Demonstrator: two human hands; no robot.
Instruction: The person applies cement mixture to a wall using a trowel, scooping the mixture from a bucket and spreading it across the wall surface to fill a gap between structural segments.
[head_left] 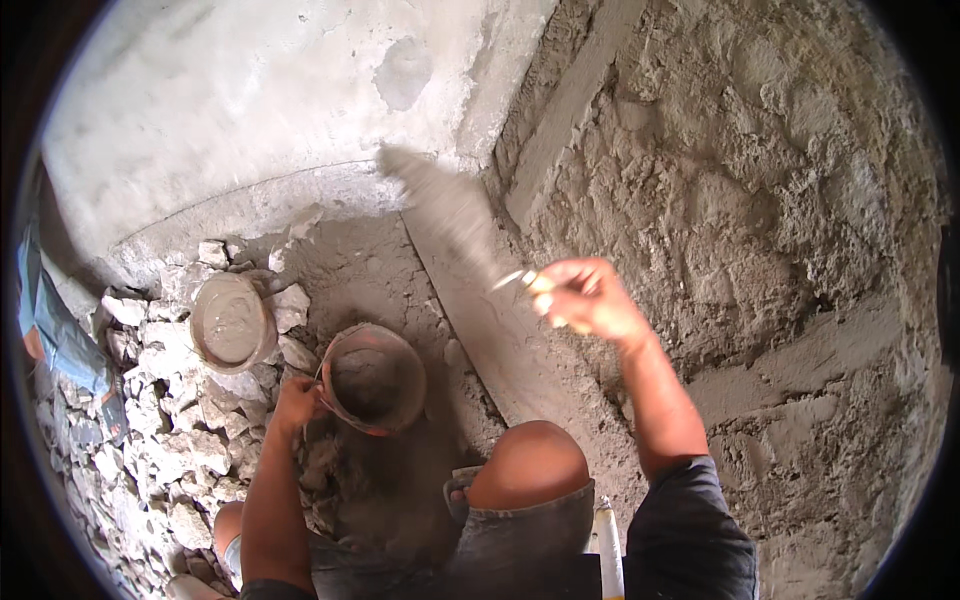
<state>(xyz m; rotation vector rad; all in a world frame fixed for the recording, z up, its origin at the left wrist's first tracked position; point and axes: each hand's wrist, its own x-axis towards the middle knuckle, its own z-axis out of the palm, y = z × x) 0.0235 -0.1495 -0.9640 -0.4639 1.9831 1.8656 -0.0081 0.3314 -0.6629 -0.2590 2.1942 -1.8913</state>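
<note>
Clenching trowel (blurred), right hand sits at lower-right end; left hand clasps bucket.

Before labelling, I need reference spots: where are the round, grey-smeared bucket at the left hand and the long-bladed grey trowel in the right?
Round, grey-smeared bucket (pixel 409 376): head view, right side of its inner wall.
Long-bladed grey trowel (pixel 447 214): head view, middle of its blurred blade.

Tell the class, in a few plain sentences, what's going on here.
Someone's right hand holds a trowel out ahead, away from the bucket, its blade blurred. The left hand grips the left side of a bucket with grey mix in it. A second bucket sits among broken stones to the left.
</note>
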